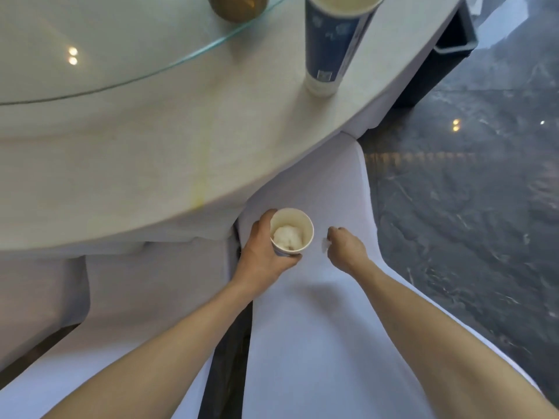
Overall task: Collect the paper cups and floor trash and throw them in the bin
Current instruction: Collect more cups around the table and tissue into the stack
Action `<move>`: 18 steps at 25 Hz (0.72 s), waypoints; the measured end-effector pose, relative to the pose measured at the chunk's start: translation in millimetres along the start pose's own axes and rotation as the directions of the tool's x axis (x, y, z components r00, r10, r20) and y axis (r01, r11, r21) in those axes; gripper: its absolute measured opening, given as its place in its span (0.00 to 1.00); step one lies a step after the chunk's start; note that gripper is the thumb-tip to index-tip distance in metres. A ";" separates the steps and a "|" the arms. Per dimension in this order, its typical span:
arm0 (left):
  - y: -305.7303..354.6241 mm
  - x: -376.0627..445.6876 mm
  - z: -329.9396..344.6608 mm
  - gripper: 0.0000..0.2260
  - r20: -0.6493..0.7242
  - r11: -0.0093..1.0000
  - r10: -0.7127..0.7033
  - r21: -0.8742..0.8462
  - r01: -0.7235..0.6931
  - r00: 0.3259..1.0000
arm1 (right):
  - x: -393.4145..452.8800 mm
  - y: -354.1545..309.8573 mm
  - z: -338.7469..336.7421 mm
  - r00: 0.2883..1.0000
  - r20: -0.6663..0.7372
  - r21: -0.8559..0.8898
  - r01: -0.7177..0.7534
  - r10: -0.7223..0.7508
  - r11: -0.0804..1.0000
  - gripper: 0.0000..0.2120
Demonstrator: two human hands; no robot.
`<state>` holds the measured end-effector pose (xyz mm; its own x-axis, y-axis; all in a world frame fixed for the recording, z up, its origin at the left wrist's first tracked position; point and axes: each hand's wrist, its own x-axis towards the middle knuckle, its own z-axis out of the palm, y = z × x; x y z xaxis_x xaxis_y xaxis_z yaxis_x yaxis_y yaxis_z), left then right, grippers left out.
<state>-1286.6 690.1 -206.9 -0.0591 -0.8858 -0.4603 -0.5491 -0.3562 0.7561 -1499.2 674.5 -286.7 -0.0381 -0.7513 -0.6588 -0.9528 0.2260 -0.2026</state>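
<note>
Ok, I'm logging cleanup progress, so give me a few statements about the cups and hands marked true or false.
1. The left hand holds a paper cup. True.
2. That cup is empty. False: a crumpled white wad sits inside.
3. A blue cup stands on the table. True.
4. The right hand grips the blue cup. False: it is down by the white chair cover, pinching a small white scrap.

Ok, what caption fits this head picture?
Left hand holds a paper cup with crumpled tissue over a white chair.
</note>
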 end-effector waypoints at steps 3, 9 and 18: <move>37.3 -23.4 -15.1 0.40 0.036 0.998 0.017 0.063 -0.019 0.999 | -43.8 -19.9 -79.3 0.985 -0.159 0.281 -0.013 0.060 0.960 0.07; 118.4 -67.2 -35.5 0.42 -0.003 0.992 0.096 0.087 -0.095 0.995 | -148.4 -53.0 -205.1 0.914 -0.405 0.556 0.278 -0.036 0.783 0.10; 209.5 -137.1 -45.6 0.39 -0.200 0.988 0.153 0.009 -0.154 0.968 | -239.3 -44.1 -238.8 0.804 -0.374 0.225 0.562 -0.462 0.796 0.10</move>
<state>-1355.6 723.3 35.9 0.0252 -0.9712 -0.2368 -0.5411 -0.2124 0.8137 -1520.0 696.2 52.9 0.2968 -0.9406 -0.1648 -0.7119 -0.1029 -0.6947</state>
